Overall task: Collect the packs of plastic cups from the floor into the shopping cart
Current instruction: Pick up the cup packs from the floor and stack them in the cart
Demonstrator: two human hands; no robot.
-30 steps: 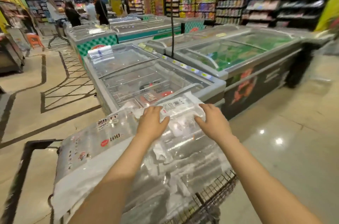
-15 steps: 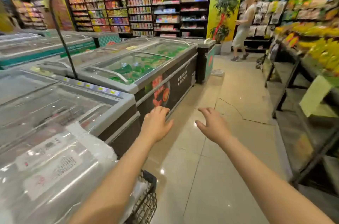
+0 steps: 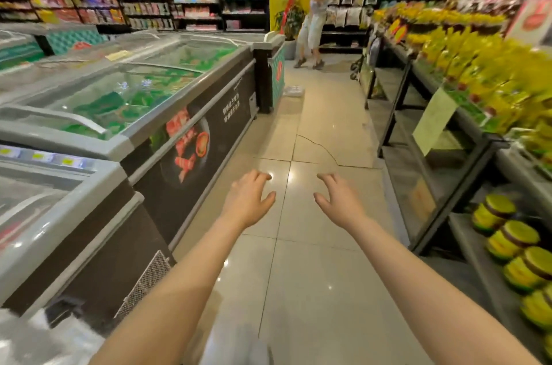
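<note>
My left hand (image 3: 249, 201) and my right hand (image 3: 339, 200) are stretched out in front of me over the tiled aisle floor, fingers spread, with nothing in them. Far down the aisle a clear pack of plastic cups (image 3: 294, 91) lies on the floor by the end of the freezers. At the bottom left corner a blurred bit of the clear packs in the shopping cart (image 3: 44, 337) shows; the cart itself is out of view.
Chest freezers (image 3: 125, 125) with glass lids line the left side of the aisle. A black rack (image 3: 448, 161) with yellow goods runs along the right. A person (image 3: 313, 6) stands at the far shelves. The tiled floor (image 3: 313, 275) runs between them.
My hands have let go of the packs in the cart. The view has swung right, from the cart to the aisle, and the cart has slid out of view to the lower left.
</note>
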